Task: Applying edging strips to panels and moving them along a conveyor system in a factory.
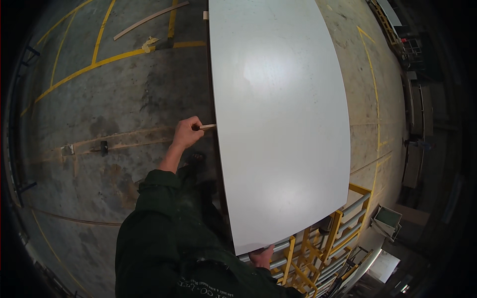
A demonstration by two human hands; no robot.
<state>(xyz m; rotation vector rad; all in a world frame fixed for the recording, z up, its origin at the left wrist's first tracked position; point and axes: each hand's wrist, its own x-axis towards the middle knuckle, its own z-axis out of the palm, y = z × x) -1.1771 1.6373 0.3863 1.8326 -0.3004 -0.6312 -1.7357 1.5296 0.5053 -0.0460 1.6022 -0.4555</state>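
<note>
A large, smooth white panel [283,129] lies lengthwise in front of me and fills the middle of the view. At its left edge, my left hand [187,133] is closed on a thin, pale wooden strip [207,126], whose far end meets the panel's edge. My right hand [262,257] is at the panel's near edge, by its near left corner. The panel's edge hides part of that hand, so the grip of its fingers does not show.
A yellow frame with grey rollers [285,247] stands at the panel's near right. Yellow lines [102,63] mark the concrete floor. A long wooden strip [149,21] lies at the far left. A green-topped box [387,217] stands to the right.
</note>
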